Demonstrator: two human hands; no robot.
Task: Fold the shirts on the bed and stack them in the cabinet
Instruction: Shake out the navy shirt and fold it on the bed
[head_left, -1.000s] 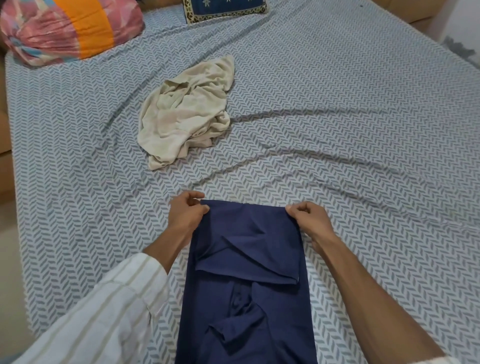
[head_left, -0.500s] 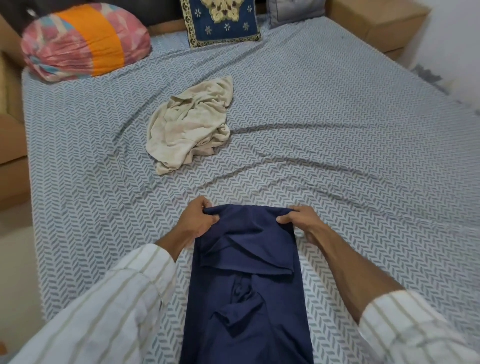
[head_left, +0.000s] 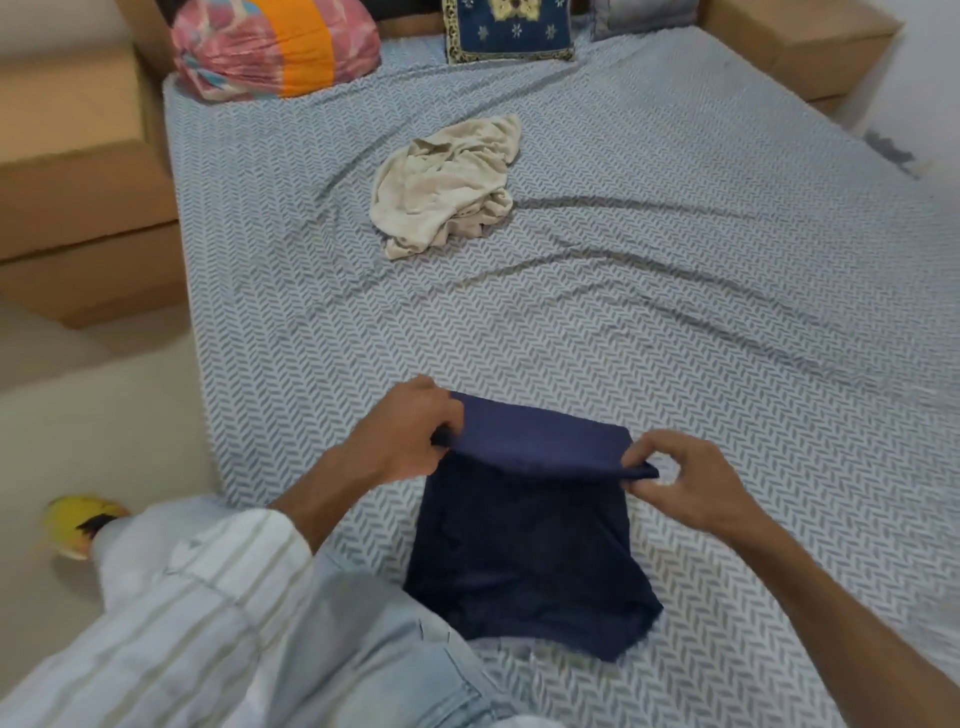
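Note:
A navy blue shirt (head_left: 530, 540) lies partly folded on the near part of the bed (head_left: 675, 322). Its far edge is lifted off the sheet and doubled back toward me. My left hand (head_left: 402, 436) pinches the left corner of that raised fold. My right hand (head_left: 685, 480) pinches the right corner between thumb and fingers. A crumpled cream shirt (head_left: 447, 184) lies farther up the bed, apart from both hands. No cabinet is in view.
A pink and orange bundle (head_left: 275, 47) and a blue patterned cushion (head_left: 511, 28) rest at the head of the bed. Wooden units (head_left: 78, 171) flank the bed on the left and far right. A yellow object (head_left: 78, 522) lies on the floor at left.
Both hands have lifted the navy shirt's far edge and brought it toward me, shortening the shirt. The view has pulled back and shifted left, showing the floor and the wooden unit.

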